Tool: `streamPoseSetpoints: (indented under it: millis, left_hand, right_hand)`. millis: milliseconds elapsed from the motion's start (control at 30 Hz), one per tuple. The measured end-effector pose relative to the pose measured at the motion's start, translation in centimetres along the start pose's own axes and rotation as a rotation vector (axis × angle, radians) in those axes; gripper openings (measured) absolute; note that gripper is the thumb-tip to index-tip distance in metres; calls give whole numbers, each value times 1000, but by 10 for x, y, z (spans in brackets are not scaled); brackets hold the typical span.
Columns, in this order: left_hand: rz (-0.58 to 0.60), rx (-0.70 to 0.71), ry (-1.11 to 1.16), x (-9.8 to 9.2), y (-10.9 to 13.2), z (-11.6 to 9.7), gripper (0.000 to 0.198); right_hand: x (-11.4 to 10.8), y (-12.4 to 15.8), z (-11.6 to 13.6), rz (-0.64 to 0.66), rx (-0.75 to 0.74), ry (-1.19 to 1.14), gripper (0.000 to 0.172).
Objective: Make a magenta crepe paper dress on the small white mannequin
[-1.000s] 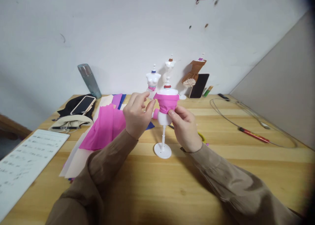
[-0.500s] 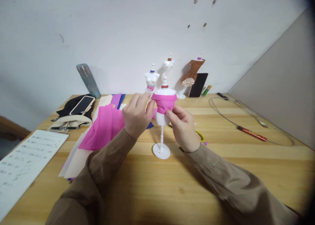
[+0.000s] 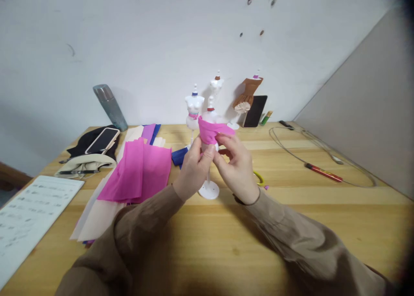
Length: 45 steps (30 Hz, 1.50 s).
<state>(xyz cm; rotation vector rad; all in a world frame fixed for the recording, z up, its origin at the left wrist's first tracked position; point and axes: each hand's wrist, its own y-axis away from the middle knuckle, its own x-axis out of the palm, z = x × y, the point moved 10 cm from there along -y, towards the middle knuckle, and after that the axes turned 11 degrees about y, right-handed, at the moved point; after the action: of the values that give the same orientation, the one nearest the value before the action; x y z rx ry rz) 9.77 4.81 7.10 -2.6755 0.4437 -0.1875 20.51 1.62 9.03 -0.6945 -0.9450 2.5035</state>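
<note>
A small white dress-form mannequin (image 3: pixel 211 116) stands upright on a round white base (image 3: pixel 208 190), a red band at its neck. Pink fabric (image 3: pixel 211 130) is wrapped around its torso, with its upper edge flaring out to the right. My left hand (image 3: pixel 194 168) is closed around the lower left of the wrap, thumb pressing at the waist. On the other side, my right hand (image 3: pixel 237 164) pinches the fabric, its thumb close to the left thumb. The fingers partly hide the mannequin's hips and stand.
Pink sheets (image 3: pixel 155 166) lie over paler ones at left, near a phone (image 3: pixel 102 140) and a printed sheet (image 3: pixel 35 205). Behind stand other mannequins, one in a brown dress (image 3: pixel 250 91), and a bottle (image 3: pixel 110 106). At right lie a red-handled tool (image 3: pixel 323 173) and yellow-handled scissors (image 3: pixel 259 178).
My left hand has moved from the wrap's upper left edge down and right to the waist. The right fingers have shifted up over the fabric, whose upper edge now flares outward. The view has shifted slightly.
</note>
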Motion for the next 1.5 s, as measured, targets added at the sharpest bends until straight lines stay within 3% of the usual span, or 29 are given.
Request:
streamPoseSetpoints:
  millis: [133,333,500,633,767,867,1233,1500]
  left_hand:
    - [-39,-31,51,-9,-4,9,20]
    - [-3,-125,199,-8,-9,19,23]
    - [-47,-120,223,-12,-8,17,22]
    - [-126,-86,55,-16,-5,13,16]
    - [-165,-22,-167,-15,-1,3,7]
    - [-160,22,-287,-9,2,-5,7]
    - [-107,63,-381,3,11,-13,10]
    - [-93,46,-316,5,12,-13,10]
  right_hand:
    - [4,2,15,75,-92,22,25]
    - [11,-1,-4,148,33,-185,23]
    - [14,-1,0,171,-3,-139,18]
    - [-5,-1,11,-10,-84,52,15]
    - [-30,4,48,-247,-366,245,27]
    - [-38,8,69,-341,-524,358,33]
    - [-48,13,84,-435,-628,405,23]
    - [-50,13,85,-439,-588,377,23]
